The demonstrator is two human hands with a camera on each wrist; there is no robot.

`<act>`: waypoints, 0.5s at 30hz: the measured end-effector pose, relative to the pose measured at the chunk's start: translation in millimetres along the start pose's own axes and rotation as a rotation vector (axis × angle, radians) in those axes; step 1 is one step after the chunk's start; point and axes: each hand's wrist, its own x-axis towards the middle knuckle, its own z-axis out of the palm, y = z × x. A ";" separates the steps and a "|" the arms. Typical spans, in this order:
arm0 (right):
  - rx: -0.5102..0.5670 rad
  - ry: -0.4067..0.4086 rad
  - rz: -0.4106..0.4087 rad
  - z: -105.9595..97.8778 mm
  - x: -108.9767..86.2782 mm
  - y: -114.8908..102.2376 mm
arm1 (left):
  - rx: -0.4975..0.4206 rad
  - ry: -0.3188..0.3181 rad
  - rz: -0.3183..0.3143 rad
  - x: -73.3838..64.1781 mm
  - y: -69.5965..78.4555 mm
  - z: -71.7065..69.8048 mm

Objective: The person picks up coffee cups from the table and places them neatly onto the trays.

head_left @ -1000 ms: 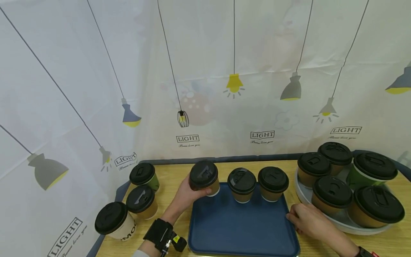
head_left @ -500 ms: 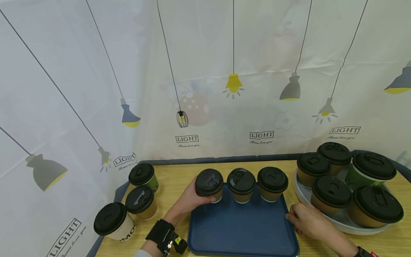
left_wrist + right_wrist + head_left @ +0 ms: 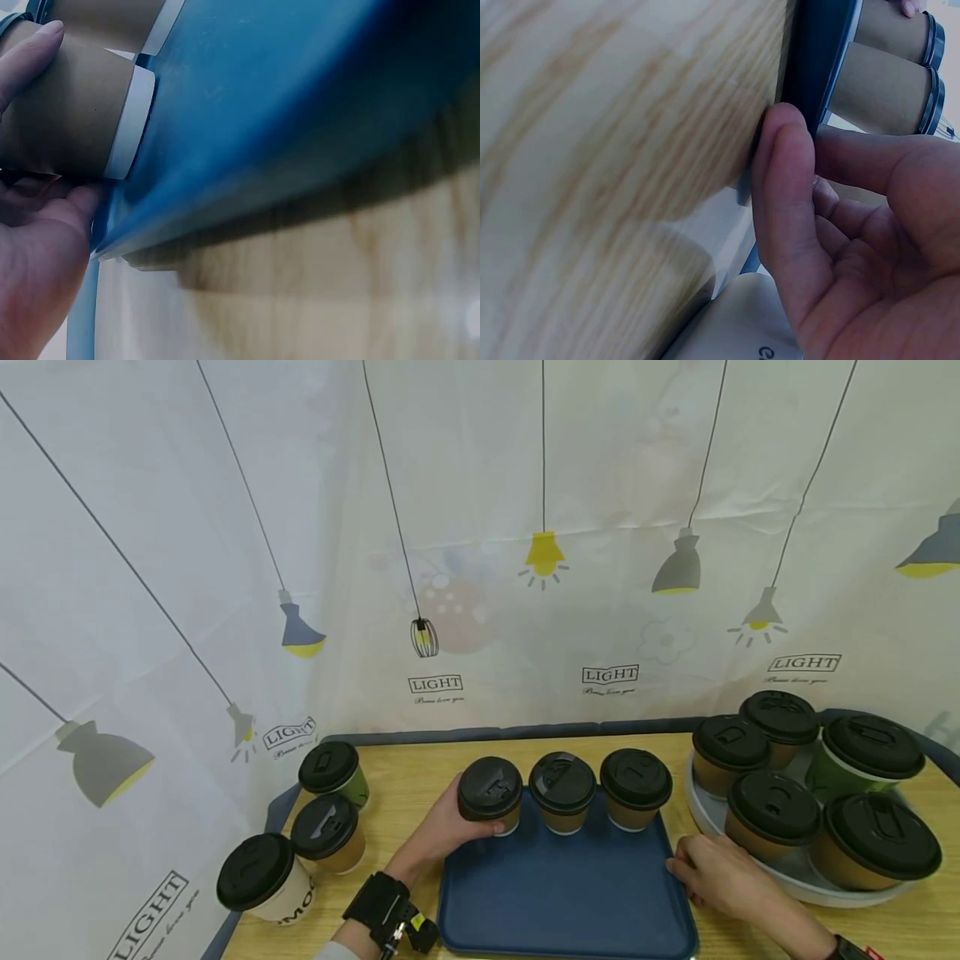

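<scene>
With the left hand (image 3: 448, 823) I hold a lidded cup (image 3: 490, 787), fingers and thumb curled around it; this cup is upright at the far left corner of the blue tray (image 3: 570, 893). Beside it, two other cups (image 3: 562, 783) stand in a row. My right hand (image 3: 716, 872) pinches the tray's right edge, near the round dish (image 3: 862, 899).
</scene>
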 end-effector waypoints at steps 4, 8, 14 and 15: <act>0.003 -0.006 0.000 -0.7 0.4 -0.4 | 0.007 -0.004 -0.005 0.0 -1.3 0.5; 0.006 -0.009 0.004 -0.7 0.2 -0.5 | 0.002 -0.010 -0.004 0.1 -1.6 1.0; 0.001 -0.014 0.011 -0.4 -0.2 0.2 | 0.008 -0.012 -0.017 0.4 -2.6 1.2; 0.001 -0.016 0.013 -0.3 -0.1 0.4 | 0.009 -0.014 -0.017 0.5 -2.5 1.4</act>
